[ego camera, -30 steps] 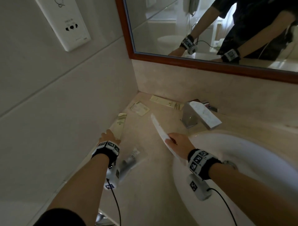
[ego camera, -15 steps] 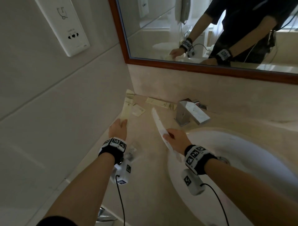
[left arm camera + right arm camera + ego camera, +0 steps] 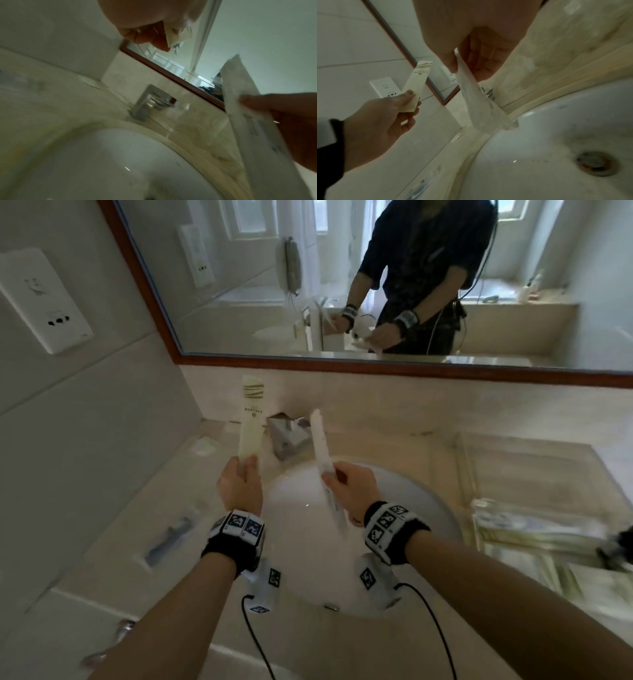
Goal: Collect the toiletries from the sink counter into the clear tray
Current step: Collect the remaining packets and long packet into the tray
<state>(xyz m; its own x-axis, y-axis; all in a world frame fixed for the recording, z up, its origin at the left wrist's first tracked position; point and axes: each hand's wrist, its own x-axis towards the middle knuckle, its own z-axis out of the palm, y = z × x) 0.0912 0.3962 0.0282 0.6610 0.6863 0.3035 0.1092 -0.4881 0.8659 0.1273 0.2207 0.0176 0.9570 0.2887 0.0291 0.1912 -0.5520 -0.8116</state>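
**Toiletries in both hands over the sink**

Toiletries are in my grip on both sides. My left hand (image 3: 239,486) pinches the bottom end of a cream sachet (image 3: 252,419) between thumb and fingers, holding it upright over the left side of the basin (image 3: 394,542), forearm reaching straight forward. My right hand (image 3: 352,491) is curled around the middle of a long white packet (image 3: 323,463), which tilts with its top end leaning away toward the tap (image 3: 286,438) and its lower end pointing back at my wrist. The two hands sit near each other, level, above the basin, not touching. The clear tray (image 3: 513,460) stands on the table (image 3: 113,542) to the right of the basin, with flat packets already lying in it. A blurred wrapped item (image 3: 169,539) lies on the table to the left of my left forearm, and a small pale packet (image 3: 203,446) lies near the corner by the wall.
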